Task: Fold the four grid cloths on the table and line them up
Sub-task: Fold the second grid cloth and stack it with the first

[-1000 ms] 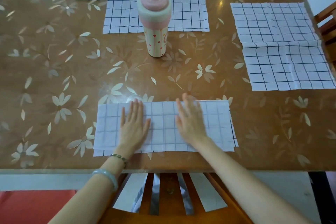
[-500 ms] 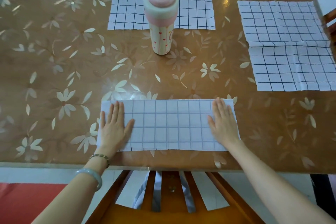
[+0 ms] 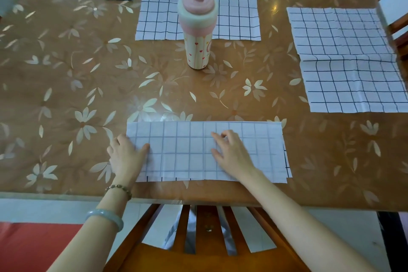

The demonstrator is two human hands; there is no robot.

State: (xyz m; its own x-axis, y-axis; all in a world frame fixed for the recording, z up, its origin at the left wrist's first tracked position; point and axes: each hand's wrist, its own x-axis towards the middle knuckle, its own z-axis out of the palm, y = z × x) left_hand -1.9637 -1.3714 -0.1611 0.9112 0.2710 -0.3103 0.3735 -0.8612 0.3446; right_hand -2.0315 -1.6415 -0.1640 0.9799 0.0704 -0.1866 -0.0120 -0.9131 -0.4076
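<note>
- left fingers (image 3: 120, 142) pinch left end of half-folded grid cloth (image 3: 189, 154), lower centre
- right fingers (image 3: 227, 139) loose, pinning its middle
- I should fold across there, matching the edges

Dining table, seen from the near side: a pink-capped bottle (image 3: 197, 28) stands upright at centre, the one tall obstacle btw the near folded cloth (image 3: 187, 154) and the far open cloth (image 3: 234, 4). Bare table (image 3: 55, 86) lies open at left (a flat right-hand cloth (image 3: 344, 62) covers the other side). A chair back (image 3: 198, 249) stands vs. the near edge.
</note>
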